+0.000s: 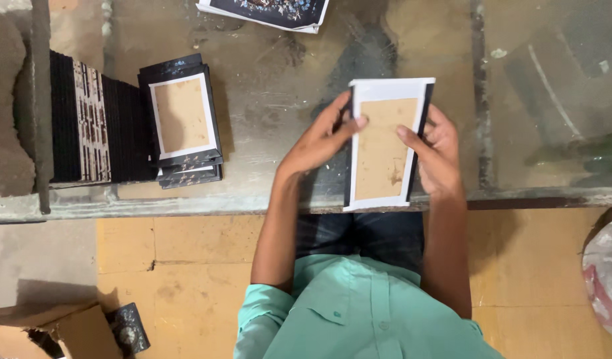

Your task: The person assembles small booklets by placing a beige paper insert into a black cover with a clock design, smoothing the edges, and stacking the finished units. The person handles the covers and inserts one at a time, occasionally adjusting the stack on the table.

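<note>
Above the bench edge (186, 203), I see the book cover (384, 146) upright, long axis running away from me. Left hand (319, 143) and right hand (439, 156) grip its opposite long edges, equally near.

Work surface: a worn, stained grey bench top (286, 80) spanning the frame, its near edge running left to right above a yellow tiled floor (186, 266). On the bench at left, a row of black boards (86, 126) stands on edge, and just right of it lies a short stack of black-bordered cards (184, 123), brown panel up. At the far edge, centre, a dark printed sheet pile (266, 12) lies partly out of view.
</note>
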